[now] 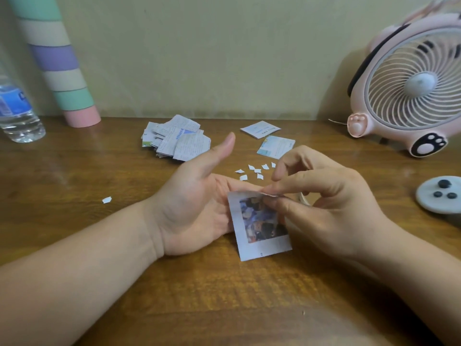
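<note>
A small printed paper piece (262, 233) with a picture on it lies across the fingers of my left hand (194, 208), just above the wooden table (224, 295). That hand lies palm up and flat, thumb raised. My right hand (324, 203) pinches the paper's top edge between thumb and fingers, where the edge looks folded over. A partly hidden roll of tape (304, 199) shows behind my right fingers.
A pile of cut printed papers (175, 139) and two folded pieces (260, 129) (275, 146) lie further back. Several tiny white scraps (255, 171) are scattered between them and my hands. A pink fan (409, 88) stands right, a water bottle (17, 113) and striped tube (57, 61) left, a grey disc (440, 193) at far right.
</note>
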Demonstrator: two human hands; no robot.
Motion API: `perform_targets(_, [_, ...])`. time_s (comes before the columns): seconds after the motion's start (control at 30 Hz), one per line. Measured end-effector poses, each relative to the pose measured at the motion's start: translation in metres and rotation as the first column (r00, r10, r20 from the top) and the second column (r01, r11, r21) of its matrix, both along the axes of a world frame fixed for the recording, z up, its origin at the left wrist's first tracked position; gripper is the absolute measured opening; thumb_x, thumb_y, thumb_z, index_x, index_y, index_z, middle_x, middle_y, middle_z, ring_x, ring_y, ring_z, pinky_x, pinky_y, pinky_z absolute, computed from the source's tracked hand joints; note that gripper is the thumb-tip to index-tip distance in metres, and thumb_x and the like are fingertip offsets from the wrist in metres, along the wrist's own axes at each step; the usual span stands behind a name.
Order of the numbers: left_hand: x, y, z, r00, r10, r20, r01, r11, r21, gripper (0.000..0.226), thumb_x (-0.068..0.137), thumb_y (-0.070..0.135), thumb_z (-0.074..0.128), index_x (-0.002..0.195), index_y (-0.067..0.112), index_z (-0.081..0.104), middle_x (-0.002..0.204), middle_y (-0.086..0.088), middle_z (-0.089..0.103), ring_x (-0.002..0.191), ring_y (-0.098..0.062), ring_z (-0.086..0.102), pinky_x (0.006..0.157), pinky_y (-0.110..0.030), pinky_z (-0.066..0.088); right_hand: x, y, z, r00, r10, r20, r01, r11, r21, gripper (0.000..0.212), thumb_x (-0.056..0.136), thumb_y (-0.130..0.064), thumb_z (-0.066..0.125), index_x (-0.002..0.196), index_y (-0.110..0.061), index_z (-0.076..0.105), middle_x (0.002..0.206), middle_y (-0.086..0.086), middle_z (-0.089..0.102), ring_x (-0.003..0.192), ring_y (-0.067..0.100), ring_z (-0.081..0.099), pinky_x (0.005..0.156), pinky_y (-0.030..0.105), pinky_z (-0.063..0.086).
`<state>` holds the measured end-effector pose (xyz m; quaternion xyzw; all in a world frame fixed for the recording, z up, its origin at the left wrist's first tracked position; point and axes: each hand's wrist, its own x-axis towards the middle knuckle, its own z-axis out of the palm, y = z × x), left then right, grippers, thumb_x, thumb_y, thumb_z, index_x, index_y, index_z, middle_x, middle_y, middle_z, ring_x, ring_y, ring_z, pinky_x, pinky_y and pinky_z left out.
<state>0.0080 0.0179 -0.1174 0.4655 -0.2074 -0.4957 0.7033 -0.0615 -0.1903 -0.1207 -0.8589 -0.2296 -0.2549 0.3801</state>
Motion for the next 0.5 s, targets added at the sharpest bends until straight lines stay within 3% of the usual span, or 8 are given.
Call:
perform_targets(0.13, [0.007,0.005,-0.001,0.996,-0.064,-0.070,0.065,0.998,0.008,0.112,0.091,0.081,0.031,0.138,-0.020,0.044,0.150,-0.037,0.039,0.144,-0.045,0.038,0.124,-0.054,0.018,0.001,-0.002,0.001,0.992,0.080,-0.100,-0.081,0.997,-0.001,0.007,0.082,-0.014,0.077,0.086,-0.019,0.081,0.099,-0.002,0.066,0.094,0.023,0.065,0.073,0.040,0.054])
perform_targets(0.27, [0.006,0.006,-0.002,0.966,-0.096,-0.238,0.075,0.992,-0.098,0.116,0.087,0.084,0.040,0.144,-0.017,0.038,0.156,-0.037,0.028,0.148,-0.047,0.028,0.125,-0.055,0.014,0.000,0.001,0.004,0.993,0.110,-0.050,-0.111,0.994,-0.020,0.006,0.083,-0.008,0.076,0.085,-0.013,0.079,0.103,-0.003,0.070,0.100,0.020,0.066,0.079,0.029,0.052])
perform_targets(0.4, [0.006,0.005,-0.001,0.965,-0.103,-0.240,0.086,0.993,-0.082,0.099,0.091,0.077,0.041,0.127,-0.014,0.060,0.141,-0.031,0.051,0.140,-0.044,0.042,0.122,-0.051,0.026,-0.002,0.005,0.010,0.983,0.161,0.089,-0.147,0.979,-0.141,0.005,0.088,-0.005,0.072,0.085,-0.007,0.075,0.105,0.002,0.073,0.098,0.026,0.064,0.081,0.037,0.051])
perform_targets(0.5, [0.003,0.005,-0.001,0.973,-0.013,-0.230,0.003,0.999,-0.044,0.068,0.098,0.056,0.047,0.108,-0.005,0.074,0.123,-0.021,0.067,0.123,-0.035,0.058,0.116,-0.047,0.037,-0.006,0.005,0.015,0.967,0.226,0.117,-0.206,0.965,-0.165,0.009,0.091,-0.003,0.067,0.085,-0.003,0.074,0.109,0.002,0.073,0.100,0.025,0.063,0.087,0.037,0.049])
